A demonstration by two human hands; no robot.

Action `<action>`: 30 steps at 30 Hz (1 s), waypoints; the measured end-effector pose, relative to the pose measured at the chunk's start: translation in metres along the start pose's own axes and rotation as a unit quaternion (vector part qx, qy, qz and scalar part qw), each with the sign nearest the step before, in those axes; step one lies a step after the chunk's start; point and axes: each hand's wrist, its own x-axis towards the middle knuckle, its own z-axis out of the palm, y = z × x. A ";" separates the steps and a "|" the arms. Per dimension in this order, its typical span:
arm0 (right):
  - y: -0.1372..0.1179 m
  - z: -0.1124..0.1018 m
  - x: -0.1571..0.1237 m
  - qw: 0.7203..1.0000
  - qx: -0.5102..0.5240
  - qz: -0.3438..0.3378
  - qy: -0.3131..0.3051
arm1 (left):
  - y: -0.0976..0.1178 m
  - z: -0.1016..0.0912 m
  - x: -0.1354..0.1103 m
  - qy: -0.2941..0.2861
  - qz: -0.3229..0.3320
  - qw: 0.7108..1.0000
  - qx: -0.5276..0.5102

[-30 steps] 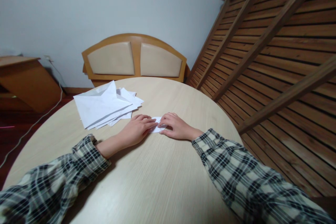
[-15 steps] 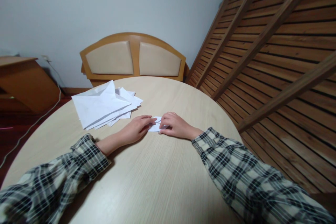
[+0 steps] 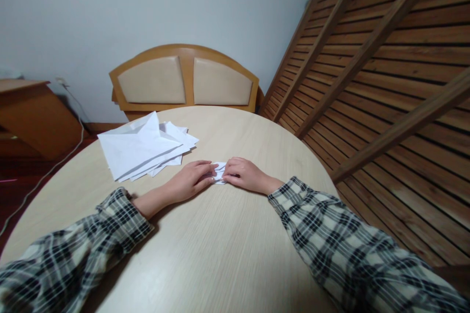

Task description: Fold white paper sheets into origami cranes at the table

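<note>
A small folded piece of white paper (image 3: 220, 172) lies on the round table (image 3: 205, 254), between my two hands. My left hand (image 3: 191, 181) is closed at the paper's left side, its fingertips and thumb pressing on it. From the other side my right hand (image 3: 244, 175) grips the paper's right part, fingers bent and thumb near the front edge. Fold lines show in the narrow gap between the hands. Much of the paper is hidden under the fingers.
A loose stack of white paper sheets (image 3: 141, 144), some creased, sits at the table's far left. Behind the table stands a padded wooden headboard (image 3: 189, 78). A slatted wooden panel (image 3: 367, 93) leans at the right. A brown desk (image 3: 36, 117) and a white cable (image 3: 47, 173) are at the left.
My left thumb has come forward onto the paper's front edge, and my right fingers have drawn closer together. The paper's front part now shows more folds. The stack is unmoved.
</note>
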 end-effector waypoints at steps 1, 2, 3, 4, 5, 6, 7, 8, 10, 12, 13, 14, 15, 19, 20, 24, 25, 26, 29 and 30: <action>0.000 0.000 0.000 1.000 -0.001 0.000 0.001 | 0.000 0.000 0.000 0.000 -0.003 1.000 0.000; -0.001 0.000 0.000 1.000 -0.002 0.000 0.002 | 0.001 -0.001 -0.001 0.002 -0.005 1.000 0.000; -0.001 -0.001 0.000 1.000 -0.001 0.000 0.003 | 0.001 -0.001 -0.001 0.004 -0.007 1.000 0.001; -0.002 -0.001 0.000 1.000 0.003 0.001 0.003 | 0.001 -0.001 -0.001 0.005 -0.007 1.000 0.001; -0.002 -0.002 0.000 1.000 0.007 0.002 0.002 | 0.000 0.000 -0.002 0.005 -0.005 1.000 0.002; -0.003 -0.002 0.000 1.000 0.013 0.003 0.000 | 0.000 0.000 -0.002 0.005 -0.003 1.000 0.003; -0.003 -0.003 0.000 1.000 0.019 0.005 -0.001 | -0.001 0.000 -0.002 0.006 0.000 1.000 0.003; -0.003 -0.003 0.000 1.000 0.022 0.006 -0.003 | -0.002 0.001 -0.002 0.007 0.001 1.000 0.003; -0.004 -0.004 0.000 1.000 0.024 0.008 -0.006 | -0.004 0.002 -0.002 0.007 0.003 1.000 0.004; -0.004 -0.005 0.000 1.000 0.023 0.009 -0.005 | -0.005 0.003 -0.002 0.005 0.005 1.000 0.004; -0.004 -0.005 0.000 1.000 0.023 0.010 -0.005 | -0.005 0.003 -0.002 0.003 0.006 1.000 0.004; -0.004 -0.006 -0.001 1.000 0.025 0.011 -0.004 | -0.005 0.003 -0.002 0.003 0.006 1.000 0.004; -0.004 -0.006 -0.001 1.000 0.026 0.012 -0.004 | -0.005 0.003 -0.002 0.004 0.007 1.000 0.003; -0.005 -0.007 -0.001 0.999 0.031 0.016 -0.007 | -0.005 0.004 -0.001 0.008 0.010 1.000 0.000; -0.005 -0.007 -0.001 0.999 0.031 0.018 -0.006 | -0.004 0.004 -0.001 0.007 0.009 1.000 -0.001; -0.006 -0.007 -0.001 0.999 0.026 0.034 0.006 | -0.004 0.004 -0.001 0.010 0.000 1.000 -0.001; -0.006 -0.007 -0.001 0.999 0.021 0.040 0.010 | -0.004 0.004 -0.002 0.010 -0.002 1.000 -0.001; -0.006 -0.006 0.000 0.999 0.015 0.046 0.013 | -0.004 0.005 -0.002 0.011 -0.003 1.000 0.000; -0.005 -0.004 0.000 0.998 -0.005 0.066 0.021 | -0.006 0.005 -0.002 0.007 -0.004 1.000 0.002; -0.005 -0.003 0.000 0.997 -0.009 0.073 0.023 | -0.006 0.006 -0.002 0.005 -0.004 1.000 0.003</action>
